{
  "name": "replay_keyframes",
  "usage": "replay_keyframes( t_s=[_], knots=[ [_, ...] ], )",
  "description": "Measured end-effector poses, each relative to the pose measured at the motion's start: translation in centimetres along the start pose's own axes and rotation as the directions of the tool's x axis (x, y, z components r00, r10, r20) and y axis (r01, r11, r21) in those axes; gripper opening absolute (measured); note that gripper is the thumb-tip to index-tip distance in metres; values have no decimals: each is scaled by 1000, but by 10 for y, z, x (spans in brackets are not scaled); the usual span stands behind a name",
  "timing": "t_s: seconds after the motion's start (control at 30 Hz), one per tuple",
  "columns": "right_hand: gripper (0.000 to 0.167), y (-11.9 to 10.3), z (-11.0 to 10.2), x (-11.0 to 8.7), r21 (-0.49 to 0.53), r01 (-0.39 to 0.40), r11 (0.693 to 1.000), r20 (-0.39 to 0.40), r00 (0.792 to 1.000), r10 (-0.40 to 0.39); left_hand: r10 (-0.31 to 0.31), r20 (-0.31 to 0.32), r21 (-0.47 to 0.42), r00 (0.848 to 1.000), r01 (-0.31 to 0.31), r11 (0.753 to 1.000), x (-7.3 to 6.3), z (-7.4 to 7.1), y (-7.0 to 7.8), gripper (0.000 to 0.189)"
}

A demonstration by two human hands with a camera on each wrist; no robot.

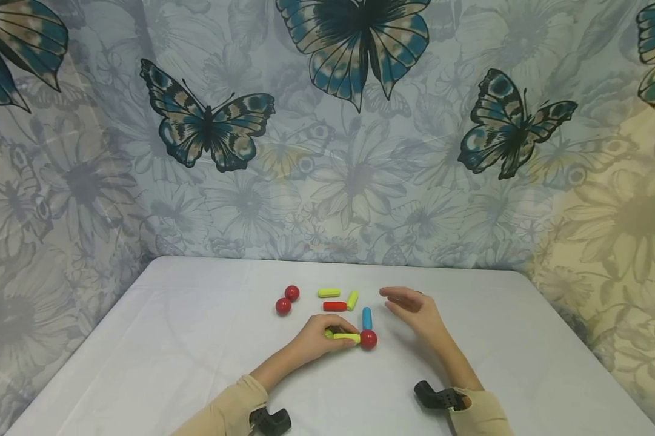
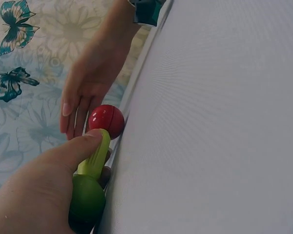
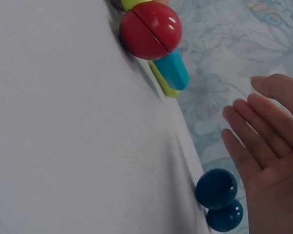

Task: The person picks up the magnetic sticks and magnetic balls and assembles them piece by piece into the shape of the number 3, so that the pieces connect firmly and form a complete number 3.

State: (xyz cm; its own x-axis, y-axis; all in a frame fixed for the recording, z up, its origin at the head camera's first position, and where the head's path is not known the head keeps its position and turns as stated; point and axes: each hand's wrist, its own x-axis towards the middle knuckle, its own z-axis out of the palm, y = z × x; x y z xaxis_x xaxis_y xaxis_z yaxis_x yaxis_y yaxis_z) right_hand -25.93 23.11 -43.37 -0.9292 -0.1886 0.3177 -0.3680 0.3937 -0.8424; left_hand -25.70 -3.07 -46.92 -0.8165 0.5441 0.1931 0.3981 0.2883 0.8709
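My left hand (image 1: 317, 339) pinches a yellow-green rod (image 1: 346, 336) between thumb and fingers. A red ball (image 1: 368, 340) sits at the rod's far end, and a blue rod (image 1: 367, 318) points away from that ball. In the left wrist view a green ball (image 2: 87, 200) joins the near end of the yellow-green rod, partly covered by the hand. To the right, my right hand (image 1: 416, 312) hovers with relaxed fingers and an empty palm. Two dark blue balls (image 3: 216, 188) show below its fingers in the right wrist view; the head view does not show them.
Beyond my left hand lie a red rod (image 1: 335, 306), a yellow-green rod (image 1: 329, 293) and a tilted yellow-green rod (image 1: 352, 300). Two red balls (image 1: 283, 306) stand to their left. Everything rests on a white-covered table (image 1: 142, 339) before a butterfly-patterned cloth (image 1: 354, 200).
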Motion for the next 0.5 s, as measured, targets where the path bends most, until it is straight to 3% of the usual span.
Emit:
replay_keyframes(
  t_s=[0.5],
  knots=[
    [32,14,-10,-1,29,61,998,-109,992,-58,2,6,3,1000,-2,1000,0,0,-2,21]
  ],
)
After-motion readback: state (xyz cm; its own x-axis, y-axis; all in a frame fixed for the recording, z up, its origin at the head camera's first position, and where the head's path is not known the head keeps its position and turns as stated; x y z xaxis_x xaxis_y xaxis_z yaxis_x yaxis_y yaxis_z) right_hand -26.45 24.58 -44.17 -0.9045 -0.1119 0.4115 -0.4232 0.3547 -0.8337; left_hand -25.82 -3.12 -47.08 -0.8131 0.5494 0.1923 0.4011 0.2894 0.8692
